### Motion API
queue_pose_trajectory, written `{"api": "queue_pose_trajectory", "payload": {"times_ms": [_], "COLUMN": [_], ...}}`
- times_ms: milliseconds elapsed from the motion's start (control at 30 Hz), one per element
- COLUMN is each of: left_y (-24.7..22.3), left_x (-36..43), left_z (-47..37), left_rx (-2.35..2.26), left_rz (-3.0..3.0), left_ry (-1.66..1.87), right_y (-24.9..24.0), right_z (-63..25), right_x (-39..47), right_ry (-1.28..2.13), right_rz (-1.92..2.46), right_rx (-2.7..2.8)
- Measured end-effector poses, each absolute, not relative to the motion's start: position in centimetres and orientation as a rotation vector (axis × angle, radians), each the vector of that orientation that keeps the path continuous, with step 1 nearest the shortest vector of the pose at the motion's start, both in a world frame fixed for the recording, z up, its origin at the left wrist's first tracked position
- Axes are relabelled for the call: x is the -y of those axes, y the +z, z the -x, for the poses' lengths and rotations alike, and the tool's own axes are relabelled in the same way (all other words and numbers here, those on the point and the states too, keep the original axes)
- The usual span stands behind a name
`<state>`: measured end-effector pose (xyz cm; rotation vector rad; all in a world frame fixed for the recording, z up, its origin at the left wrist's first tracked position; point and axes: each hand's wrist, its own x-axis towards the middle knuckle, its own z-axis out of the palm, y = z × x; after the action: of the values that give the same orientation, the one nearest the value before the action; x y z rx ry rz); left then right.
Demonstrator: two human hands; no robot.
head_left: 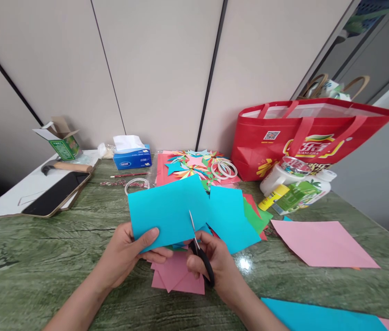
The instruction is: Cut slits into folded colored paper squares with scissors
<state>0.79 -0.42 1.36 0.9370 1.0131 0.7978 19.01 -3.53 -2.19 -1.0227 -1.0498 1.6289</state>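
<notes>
Between its thumb and fingers my left hand (139, 243) pinches a sheet of blue paper (167, 207) by its lower left part, raised above the table. My right hand (211, 259) is closed round the black handles of a pair of scissors (205, 265). One silvery blade shows in front of the blue sheet near its right part, pointing up. Behind and to the right lies another blue piece (232, 220). Pink paper pieces (180, 276) lie on the table below my hands.
Folded paper stars (194, 161), tape rolls (227, 170) and a tissue box (132, 157) stand behind. A phone (56, 194) and hammer (72, 167) lie left. To the right are a red bag (260, 138), glue stick (273, 197), pink sheet (325, 243) and blue sheet (318, 317).
</notes>
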Motion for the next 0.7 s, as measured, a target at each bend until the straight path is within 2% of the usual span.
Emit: {"api": "queue_pose_trajectory", "payload": {"times_ms": [700], "left_y": [1.3], "left_x": [0.5], "left_z": [-0.8], "left_rx": [-0.998], "left_rz": [-0.94], "left_ry": [0.799], "right_y": [-2.7], "right_z": [-18.9], "right_x": [3.5], "right_ry": [1.611], "right_rz": [1.0], "right_rx": [1.03]}}
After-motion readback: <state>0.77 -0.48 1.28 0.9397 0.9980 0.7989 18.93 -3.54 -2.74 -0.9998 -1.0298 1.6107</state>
